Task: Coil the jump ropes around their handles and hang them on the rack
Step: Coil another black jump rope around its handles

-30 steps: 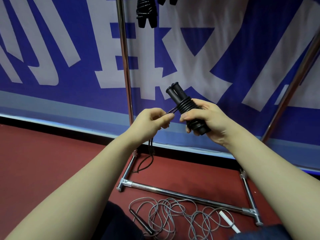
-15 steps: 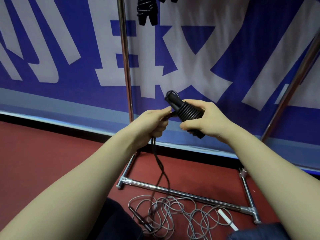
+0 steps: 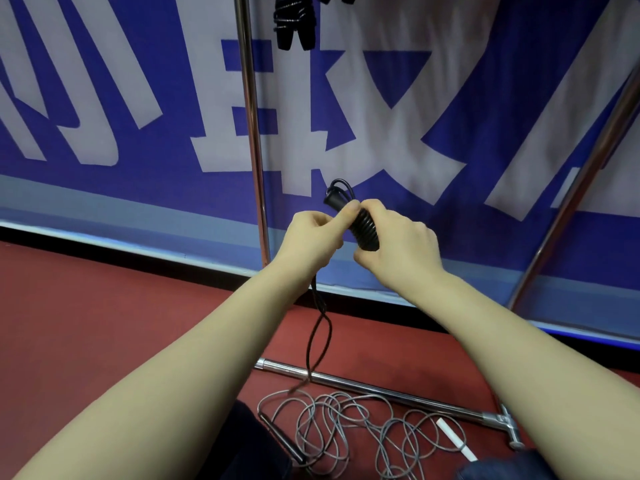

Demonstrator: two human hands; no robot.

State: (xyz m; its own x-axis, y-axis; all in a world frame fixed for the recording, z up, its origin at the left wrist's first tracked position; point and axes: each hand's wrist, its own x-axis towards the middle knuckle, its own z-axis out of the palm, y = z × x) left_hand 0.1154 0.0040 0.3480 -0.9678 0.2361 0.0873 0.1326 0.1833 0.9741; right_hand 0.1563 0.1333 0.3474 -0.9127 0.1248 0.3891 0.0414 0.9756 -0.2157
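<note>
- Jump rope (image 3: pixel 364 230) in the grip: black all over; its wound cord makes a ribbed pattern.
- Loose tail (image 3: pixel 319 299) hanging below the grip: black.
- Second rope (image 3: pixel 346 396), far below the grip: grey, with one black handle (image 3: pixel 281 438) and one white handle (image 3: pixel 456 440).
- Floor (image 3: pixel 104 323): dark red.
- Banner (image 3: pixel 156 178) behind the grip: blue with large white characters and a pale grey-blue band at its foot.
- Rack (image 3: pixel 254 133): shiny chrome.
- Bundles (image 3: pixel 292 22) high above the grip: black.

right hand (image 3: pixel 398 240): black coiled jump rope handles (image 3: pixel 363 226) gripped | left hand (image 3: pixel 311 237): black cord (image 3: pixel 320 327) pinched | grey rope (image 3: pixel 346 427) tangled on red floor (image 3: pixel 104 323)
</note>
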